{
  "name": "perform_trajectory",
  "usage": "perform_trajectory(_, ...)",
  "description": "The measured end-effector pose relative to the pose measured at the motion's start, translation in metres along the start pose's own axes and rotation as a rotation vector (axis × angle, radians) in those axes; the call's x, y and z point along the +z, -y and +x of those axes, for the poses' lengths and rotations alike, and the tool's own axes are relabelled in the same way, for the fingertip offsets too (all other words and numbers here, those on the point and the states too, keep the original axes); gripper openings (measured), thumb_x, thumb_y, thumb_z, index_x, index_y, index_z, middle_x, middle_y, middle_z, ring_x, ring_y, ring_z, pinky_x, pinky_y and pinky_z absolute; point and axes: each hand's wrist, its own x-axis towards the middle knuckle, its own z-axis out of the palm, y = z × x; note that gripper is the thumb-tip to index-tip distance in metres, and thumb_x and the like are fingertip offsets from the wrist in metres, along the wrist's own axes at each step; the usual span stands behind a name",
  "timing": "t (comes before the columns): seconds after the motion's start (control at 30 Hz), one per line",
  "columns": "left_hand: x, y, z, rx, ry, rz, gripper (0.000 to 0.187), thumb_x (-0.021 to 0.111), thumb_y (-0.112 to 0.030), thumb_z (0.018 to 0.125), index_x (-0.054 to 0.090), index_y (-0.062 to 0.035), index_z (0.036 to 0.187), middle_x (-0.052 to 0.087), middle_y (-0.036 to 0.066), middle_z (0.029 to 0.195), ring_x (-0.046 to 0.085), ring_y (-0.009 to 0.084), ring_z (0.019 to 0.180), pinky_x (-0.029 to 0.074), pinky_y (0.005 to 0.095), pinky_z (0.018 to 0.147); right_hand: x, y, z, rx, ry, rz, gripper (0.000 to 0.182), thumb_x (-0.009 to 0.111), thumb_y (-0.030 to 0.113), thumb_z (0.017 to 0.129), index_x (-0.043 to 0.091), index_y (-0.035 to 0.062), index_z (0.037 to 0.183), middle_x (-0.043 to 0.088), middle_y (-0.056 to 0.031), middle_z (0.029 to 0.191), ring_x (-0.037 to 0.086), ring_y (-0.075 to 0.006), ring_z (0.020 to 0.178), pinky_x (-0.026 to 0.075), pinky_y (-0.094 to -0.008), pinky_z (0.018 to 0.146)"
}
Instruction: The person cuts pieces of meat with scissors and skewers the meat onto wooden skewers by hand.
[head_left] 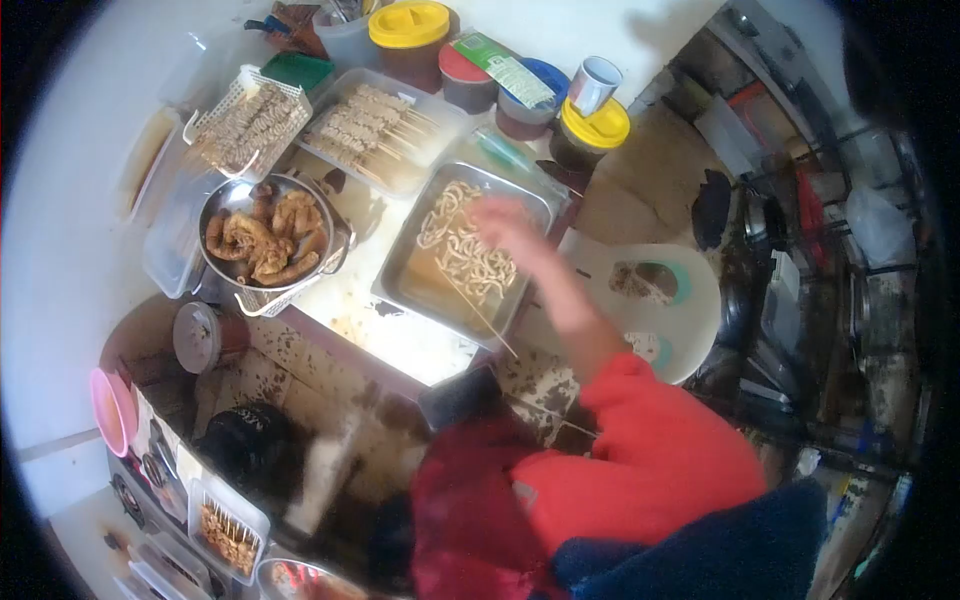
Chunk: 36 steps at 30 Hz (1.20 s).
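My right hand (503,225), at the end of a bare forearm and red sleeve, is over the steel tray (397,262). Its fingers look curled together and a little blurred; whatever they grip, if anything, I cannot make out. Below and around them lie pale, curled strips that look like intestine (468,262), in a shallow brownish liquid. A thin wooden skewer (485,322) slants across the tray, its lower end past the near rim. My left hand is not visible.
Left of the tray, a metal bowl (213,208) holds browned meat pieces. Behind it are a white basket (290,108) and a clear tray (437,112) of skewered meat. Lidded tubs (410,25) line the wall. A white plastic stool (700,300) stands right.
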Motion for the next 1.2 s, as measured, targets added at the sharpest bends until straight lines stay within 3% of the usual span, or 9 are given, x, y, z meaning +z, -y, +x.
perform_trajectory(0.13, 0.061, -0.034, 0.007, -0.126, 0.633, -0.564, 0.038, 0.053, -0.027, 0.083, 0.049, -0.0048, 0.113, 0.053, 0.005, 0.086, 0.047, 0.0152, 0.077, 0.040, 0.0293, 0.068, 0.135, -0.028, -0.067, -0.312, 0.653, -0.015, 0.018, 0.057, 0.019, 0.083, 0.064, 0.0056, 0.091, 0.061, -0.0082, 0.082, 0.058, -0.0156, 0.074, 0.047, -0.0304, 0.067)
perform_trajectory(0.17, 0.105, -0.054, -0.008, -0.270, 0.901, -0.660, 0.038, 0.050, -0.030, 0.087, 0.047, -0.0078, 0.119, 0.053, 0.002, 0.094, 0.045, 0.0137, 0.081, 0.037, 0.0311, 0.074, 0.146, 0.003, -0.087, 0.012, 0.820, -0.040, 0.016, 0.055, 0.016, 0.083, 0.063, 0.0038, 0.087, 0.061, -0.0110, 0.079, 0.058, -0.0205, 0.071, 0.046, -0.0331, 0.068)
perform_trajectory(0.33, 0.205, -0.041, -0.033, -0.415, 0.760, -0.341, 0.020, 0.053, -0.030, 0.089, 0.051, -0.0097, 0.093, 0.048, -0.001, 0.072, 0.041, 0.0105, 0.065, 0.034, 0.0272, 0.059, 0.160, -0.019, -0.121, -0.166, 0.933, -0.252, 0.015, 0.051, 0.014, 0.083, 0.062, 0.0028, 0.082, 0.061, -0.0126, 0.075, 0.058, -0.0246, 0.069, 0.045, -0.0367, 0.066)
perform_trajectory(0.4, 0.214, -0.032, -0.039, -0.482, 0.708, -0.345, 0.017, 0.054, -0.027, 0.089, 0.050, -0.0113, 0.085, 0.047, -0.002, 0.067, 0.042, 0.0102, 0.061, 0.034, 0.0280, 0.057, 0.105, -0.006, -0.107, -0.155, 0.785, -0.394, 0.015, 0.054, 0.016, 0.083, 0.061, 0.0027, 0.087, 0.062, -0.0131, 0.085, 0.059, -0.0238, 0.075, 0.045, -0.0360, 0.069)
perform_trajectory(0.57, 0.207, -0.010, -0.039, -0.473, 0.431, -0.394, 0.016, 0.056, -0.024, 0.088, 0.049, -0.0136, 0.079, 0.046, -0.002, 0.061, 0.042, 0.0110, 0.054, 0.034, 0.0288, 0.054, -0.139, -0.110, 0.038, 0.072, -0.754, -0.782, 0.021, 0.054, 0.004, 0.078, 0.058, 0.0021, 0.099, 0.060, -0.0197, 0.094, 0.057, -0.0305, 0.095, 0.045, -0.0391, 0.078)
perform_trajectory(0.83, 0.254, 0.012, -0.095, -0.532, 0.293, -0.183, 0.009, 0.055, -0.018, 0.087, 0.051, -0.0108, 0.084, 0.047, 0.001, 0.067, 0.045, 0.0133, 0.061, 0.039, 0.0294, 0.058, -0.222, -0.179, 0.061, 0.391, -0.448, -0.806, 0.021, 0.046, 0.019, 0.085, 0.055, 0.0040, 0.098, 0.057, -0.0237, 0.095, 0.054, -0.0392, 0.093, 0.043, -0.0459, 0.077)
perform_trajectory(0.87, 0.268, 0.010, -0.101, -0.549, 0.300, -0.189, 0.009, 0.055, -0.018, 0.087, 0.051, -0.0107, 0.083, 0.047, 0.001, 0.067, 0.045, 0.0132, 0.061, 0.040, 0.0292, 0.058, -0.239, -0.216, 0.056, 0.024, -0.421, -0.994, 0.020, 0.042, 0.019, 0.087, 0.055, 0.0050, 0.094, 0.057, -0.0237, 0.093, 0.053, -0.0413, 0.092, 0.042, -0.0474, 0.075)
perform_trajectory(1.07, 0.320, -0.013, -0.118, -0.546, 0.404, -0.199, 0.009, 0.056, -0.012, 0.086, 0.050, -0.0105, 0.080, 0.049, 0.002, 0.068, 0.047, 0.0121, 0.062, 0.041, 0.0275, 0.058, -0.239, -0.152, -0.044, 0.259, -0.670, -0.729, 0.013, 0.046, 0.011, 0.086, 0.052, 0.0037, 0.095, 0.057, -0.0164, 0.092, 0.054, -0.0372, 0.083, 0.043, -0.0437, 0.073)
perform_trajectory(1.2, 0.337, -0.002, -0.120, -0.358, 0.536, 0.087, 0.010, 0.056, -0.013, 0.086, 0.050, -0.0109, 0.079, 0.050, 0.001, 0.068, 0.047, 0.0110, 0.062, 0.040, 0.0277, 0.054, -0.191, -0.117, -0.061, -0.119, -0.417, -0.531, 0.010, 0.050, 0.008, 0.083, 0.051, 0.0020, 0.091, 0.055, -0.0177, 0.084, 0.054, -0.0348, 0.078, 0.042, -0.0429, 0.072)
